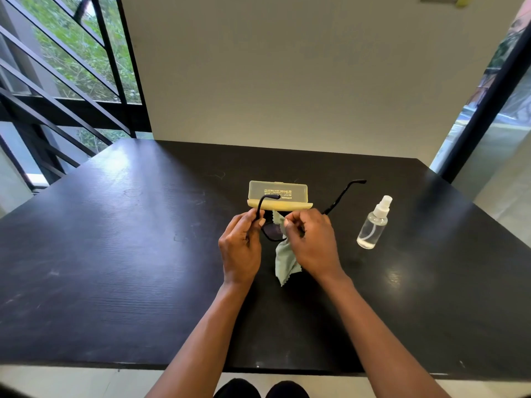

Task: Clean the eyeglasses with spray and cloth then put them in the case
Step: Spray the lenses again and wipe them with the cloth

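Our left hand [240, 246] grips the black eyeglasses [273, 229] at the frame, near one temple. Our right hand [311, 242] pinches the pale green cloth [286, 261] against a lens, and the rest of the cloth hangs down toward the black table [129, 254]. We hold the glasses above the table, just in front of the open yellow case [278, 196]. The clear spray bottle [373, 225] stands upright to the right.
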`<action>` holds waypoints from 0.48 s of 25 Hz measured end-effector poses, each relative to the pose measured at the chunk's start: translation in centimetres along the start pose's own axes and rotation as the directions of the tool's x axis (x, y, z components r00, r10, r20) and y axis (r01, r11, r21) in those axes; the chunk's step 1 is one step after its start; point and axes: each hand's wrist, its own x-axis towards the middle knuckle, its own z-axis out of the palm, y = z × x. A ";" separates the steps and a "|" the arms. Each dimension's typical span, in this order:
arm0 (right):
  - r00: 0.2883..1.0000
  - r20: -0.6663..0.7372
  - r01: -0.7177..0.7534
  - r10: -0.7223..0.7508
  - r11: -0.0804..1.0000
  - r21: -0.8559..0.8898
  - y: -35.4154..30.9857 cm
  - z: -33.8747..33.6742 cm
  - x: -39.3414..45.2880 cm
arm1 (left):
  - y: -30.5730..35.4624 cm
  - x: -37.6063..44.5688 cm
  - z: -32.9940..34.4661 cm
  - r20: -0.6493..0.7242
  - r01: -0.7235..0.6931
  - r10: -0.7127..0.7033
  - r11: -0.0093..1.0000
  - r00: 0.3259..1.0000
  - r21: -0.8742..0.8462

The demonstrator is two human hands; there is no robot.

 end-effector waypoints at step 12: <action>0.941 -0.032 0.278 -0.336 0.826 -0.491 1.6 2.1 -2.0 | 0.5 -0.3 -0.2 0.041 -0.025 0.024 0.999 0.999 0.028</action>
